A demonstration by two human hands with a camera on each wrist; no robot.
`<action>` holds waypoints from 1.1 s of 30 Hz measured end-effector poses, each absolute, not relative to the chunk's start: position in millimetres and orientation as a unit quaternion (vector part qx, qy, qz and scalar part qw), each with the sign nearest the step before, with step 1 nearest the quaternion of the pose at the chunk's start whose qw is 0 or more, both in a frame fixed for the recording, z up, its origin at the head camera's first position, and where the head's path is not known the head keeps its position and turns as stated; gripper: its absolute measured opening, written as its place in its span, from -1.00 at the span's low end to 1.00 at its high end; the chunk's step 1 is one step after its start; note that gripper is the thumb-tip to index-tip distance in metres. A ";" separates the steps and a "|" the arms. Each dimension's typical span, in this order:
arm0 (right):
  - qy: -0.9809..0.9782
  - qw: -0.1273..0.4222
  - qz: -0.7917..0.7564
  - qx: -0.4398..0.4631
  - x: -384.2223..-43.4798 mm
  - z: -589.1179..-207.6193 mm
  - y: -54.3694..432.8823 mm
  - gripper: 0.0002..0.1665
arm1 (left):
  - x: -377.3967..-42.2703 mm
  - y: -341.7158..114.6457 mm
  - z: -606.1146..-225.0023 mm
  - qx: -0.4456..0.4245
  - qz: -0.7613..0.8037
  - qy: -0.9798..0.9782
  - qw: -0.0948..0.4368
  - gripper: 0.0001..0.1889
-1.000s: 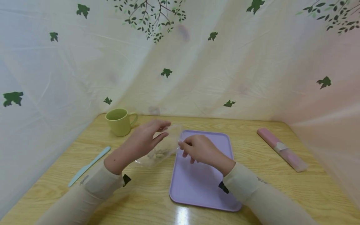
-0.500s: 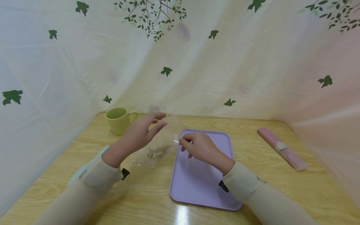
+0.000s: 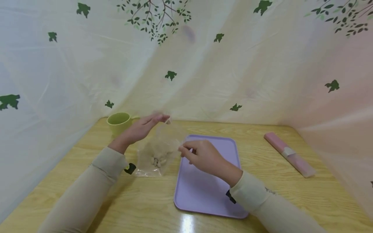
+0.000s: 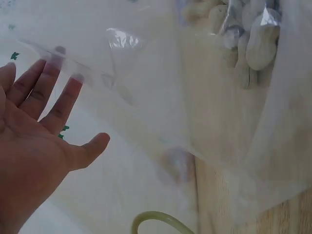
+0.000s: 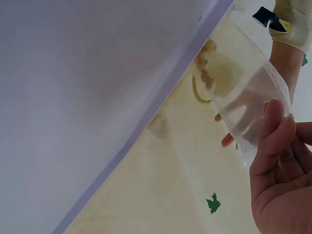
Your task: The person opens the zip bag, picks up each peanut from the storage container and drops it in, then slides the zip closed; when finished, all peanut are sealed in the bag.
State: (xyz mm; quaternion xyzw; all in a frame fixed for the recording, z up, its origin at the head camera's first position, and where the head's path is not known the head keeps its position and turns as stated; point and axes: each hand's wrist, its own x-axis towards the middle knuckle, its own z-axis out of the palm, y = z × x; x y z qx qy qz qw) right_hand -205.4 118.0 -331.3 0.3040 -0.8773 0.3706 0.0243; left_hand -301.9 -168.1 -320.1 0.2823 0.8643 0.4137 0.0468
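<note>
A clear plastic bag point(image 3: 150, 150) with several unshelled peanuts point(image 3: 157, 161) at its bottom stands tilted over the table, left of the tray. My right hand point(image 3: 204, 157) pinches the bag's right edge between thumb and forefinger, as the right wrist view shows of that hand point(image 5: 280, 170). My left hand point(image 3: 141, 130) is at the bag's upper left, fingers extended. In the left wrist view that hand point(image 4: 41, 141) has its fingers straight and thumb apart, with the fingertips overlapping the film near the bag's edge; whether they are inside or behind it I cannot tell.
A purple tray point(image 3: 208, 197) lies below my right forearm. The green mug point(image 3: 118, 121) stands at the back left, partly behind my left hand. A pink wrapped bundle point(image 3: 288, 153) with a pale band lies at the right. A patterned curtain point(image 3: 198, 87) borders the table's back.
My left hand has moved up and left and its fingers have straightened. The bag has spread wider and more upright. My left forearm now covers the light blue knife. The right hand keeps its pinch.
</note>
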 end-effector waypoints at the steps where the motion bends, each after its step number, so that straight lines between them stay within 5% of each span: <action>1: -0.879 0.021 0.370 0.301 -205.1 -331.2 118.5 -0.72 | -302.5 -169.0 -321.4 0.287 0.414 0.863 0.045 -0.46; 13: -0.879 0.017 0.398 0.263 -209.0 -325.8 134.6 -0.69 | -291.6 -179.1 -315.2 0.273 0.461 0.845 -0.011 -0.62; 22: -0.849 0.098 0.442 0.272 -206.9 -314.1 143.1 -0.76 | -270.4 -190.5 -297.2 0.281 0.525 0.798 -0.096 -0.81; 33: -0.808 0.155 0.476 0.313 -207.3 -309.4 148.7 -0.82 | -261.3 -196.4 -291.3 0.335 0.575 0.727 -0.170 -0.81</action>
